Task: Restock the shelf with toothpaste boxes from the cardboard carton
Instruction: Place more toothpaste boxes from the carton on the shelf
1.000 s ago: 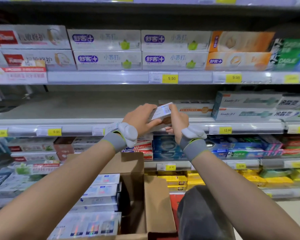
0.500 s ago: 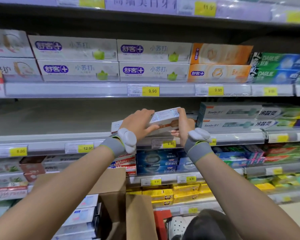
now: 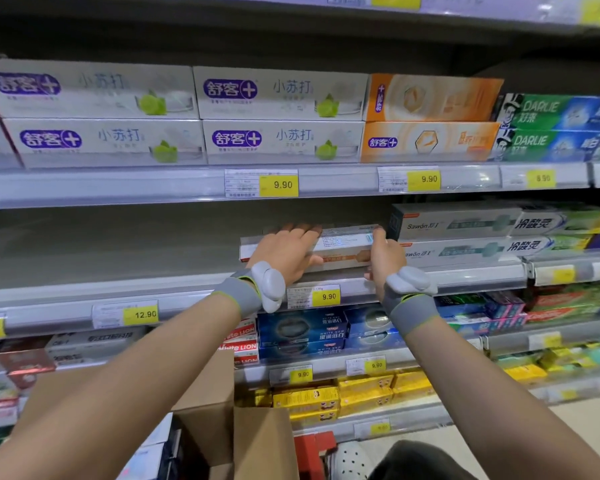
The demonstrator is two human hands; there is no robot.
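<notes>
A: Head view. Long white-and-orange card toothpaste box (image 3: pixel 343 245) lies on the grey middle shelf (image 3: pixel 101 251), just beside the grey-green Sawon boxes (image 3: pixel 454 233). Left hand (image 3: pixel 286 251) rests flat over its top, fingers straight; right hand (image 3: pixel 385 258) pinches its right end. How will it handle?

B: Judged light, stiff along its length, crushable at the faces, with a slick printed skin. The best grip is at the short ends or long edges.

A: Room to move?

B: Open shelf to the left; tight on the right against the Sawon stack. The raised front rail with the yellow price tag (image 3: pixel 326 296) is an edge to clear. The brown cardboard carton (image 3: pixel 222 420) waits below.
</notes>
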